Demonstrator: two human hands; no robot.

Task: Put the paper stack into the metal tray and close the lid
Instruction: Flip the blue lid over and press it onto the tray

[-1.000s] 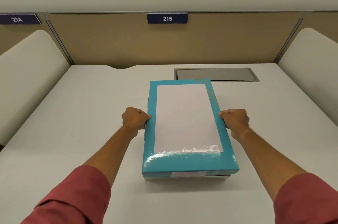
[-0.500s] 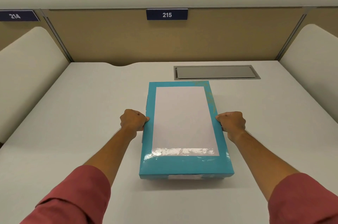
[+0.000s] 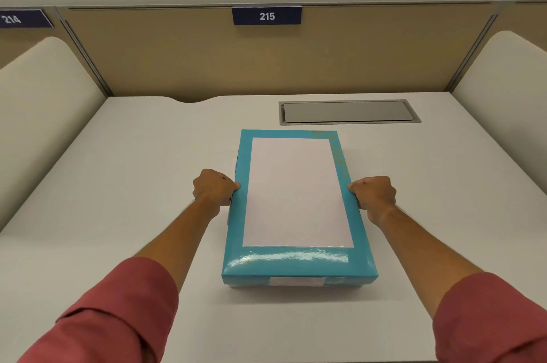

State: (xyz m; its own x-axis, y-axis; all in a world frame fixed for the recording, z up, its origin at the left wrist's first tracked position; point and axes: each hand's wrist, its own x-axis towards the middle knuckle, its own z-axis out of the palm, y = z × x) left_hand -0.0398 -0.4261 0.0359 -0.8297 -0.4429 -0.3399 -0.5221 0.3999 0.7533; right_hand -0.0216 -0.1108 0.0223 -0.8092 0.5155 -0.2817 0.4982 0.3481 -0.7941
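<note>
Head view shows the teal lid (image 3: 299, 262) lying lengthwise toward the counter's (image 3: 118, 185) far edge, with the left hand (image 3: 213, 188) and right hand (image 3: 373, 195) each curled tight on a long side at mid-length — equally near. Hidden beneath it are the metal tray and paper stack; whether it is seated fully — I cannot tell.
</note>
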